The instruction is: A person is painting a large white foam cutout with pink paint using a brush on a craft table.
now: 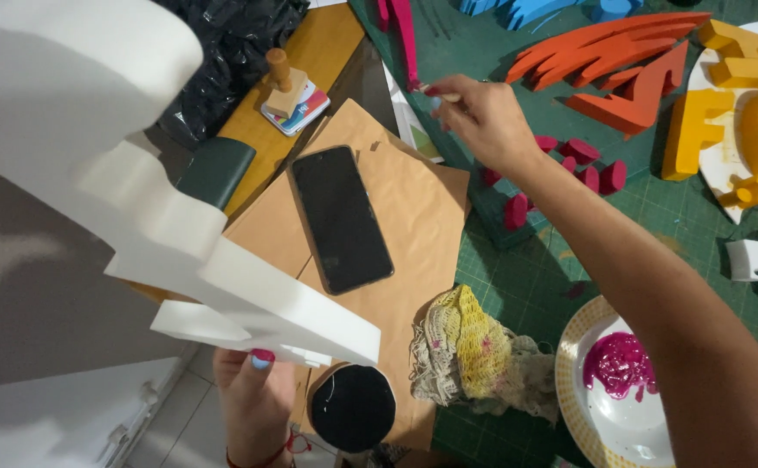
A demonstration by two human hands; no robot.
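White foam cutout (136,199), large and thick with a wavy outline, raised close to the camera; left hand (253,390) grips its lower edge from beneath, thumb curled over the foam. Right hand (483,121), arm stretched across the table, fingers pinched tight on a thin brush (438,94) over the green cutting mat (526,286). Black phone (340,217), face up on brown paper (414,199). Stained yellow cloth (470,355), bunched just beside a plate (578,407) holding magenta paint (619,364). Small magenta foam pieces (583,165), near the right wrist. Orange foam shapes (621,69) and yellow foam letters (725,121), further back.
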